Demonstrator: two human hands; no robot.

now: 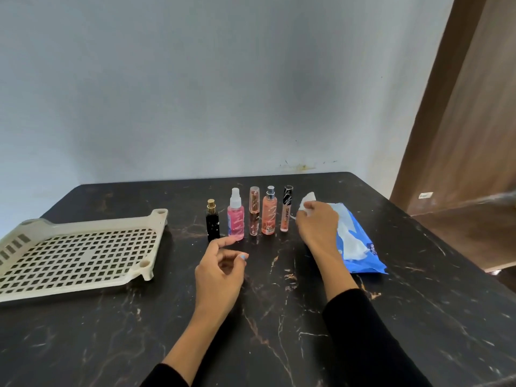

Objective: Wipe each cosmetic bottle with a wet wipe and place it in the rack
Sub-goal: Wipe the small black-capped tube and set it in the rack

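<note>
five bottles stand upright in a row on the black table (279,317), long axes vertical, caps pointing up. from my left: small black bottle (212,223) with a gold cap, pink spray bottle (236,216) with a clear cap, slim clear tube (254,212), peach spray bottle (269,212) with a silver nozzle, lip gloss tube (286,209) with a black cap. the row runs left to right across the table's far half; neighbours are close, none touching that i can see.

my right hand (317,222) is just right of the lip gloss tube, fingers curled, pinching a white wipe (308,201) that sticks up above the knuckles. the hand sits over the near-left end of the blue wipe pack (360,247), which lies flat, long axis running away from me and to the left, white sheet showing at its top.

my left hand (219,270) hovers in front of the black bottle, fingers loosely curled, holding nothing, apart from the bottles.

the cream rack (156,219) lies flat at far left, well apart from the row, no bottles in it.
</note>
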